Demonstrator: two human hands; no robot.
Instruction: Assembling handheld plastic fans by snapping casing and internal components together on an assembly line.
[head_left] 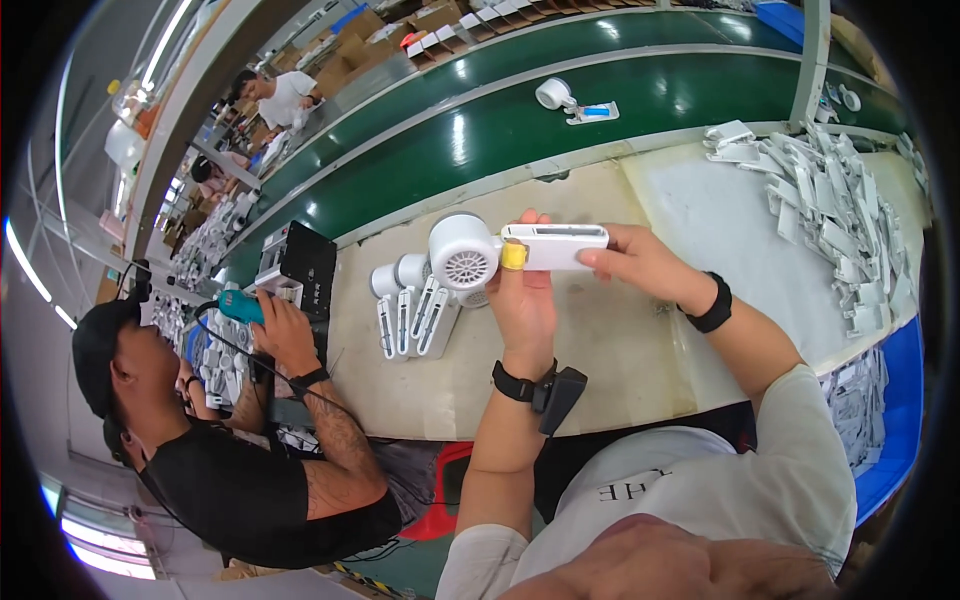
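Observation:
Above the table I hold a white handheld fan (464,253) by both hands. Its round head with a slotted grille points left, and its flat handle stretches to the right. A yellow piece (514,254) sits at the neck between head and handle. My left hand (525,305) grips the fan from below around the neck; some fingertips show above it. My right hand (640,262) pinches the handle's right end, thumb on the near side. Just left of my left hand, several similar white fans (408,318) lie side by side on the table, handles toward me.
White plastic handle parts (835,205) are heaped on the right of the table (600,370). A blue bin (905,385) with more parts stands below. Beyond runs a green conveyor (400,160) carrying an opened fan (555,95). At left, a co-worker holds a teal power screwdriver (240,306) near a black box (305,270).

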